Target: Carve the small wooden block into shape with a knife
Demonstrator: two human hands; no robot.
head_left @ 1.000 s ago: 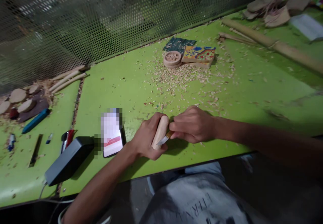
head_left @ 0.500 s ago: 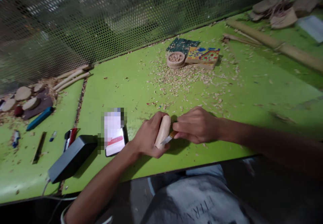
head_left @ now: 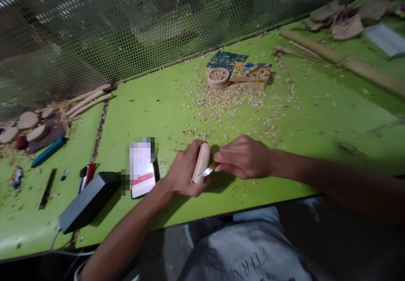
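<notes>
My left hand [head_left: 184, 172] is closed around a pale, rounded piece of wood [head_left: 201, 161], which is tilted with its upper end showing above the thumb. In my right hand [head_left: 243, 157] is a small carving knife [head_left: 207, 171] with a yellow-brown handle. Its shiny blade lies against the lower part of the wood. My right fingers hide most of the handle. Both hands are low over the green table [head_left: 152, 116], close to its front edge.
Wood shavings [head_left: 226, 99] surround a round carved wooden piece [head_left: 218, 77] and a painted block [head_left: 251, 73]. A phone [head_left: 144, 184] and a dark grey box [head_left: 88, 201] lie to the left. A long bamboo pole [head_left: 332, 55] crosses the back right. A perforated metal screen [head_left: 152, 28] borders the back.
The camera view has shifted slightly. The blade has turned a little flatter against the wood and sits slightly higher along it. Both hands keep their grips.
</notes>
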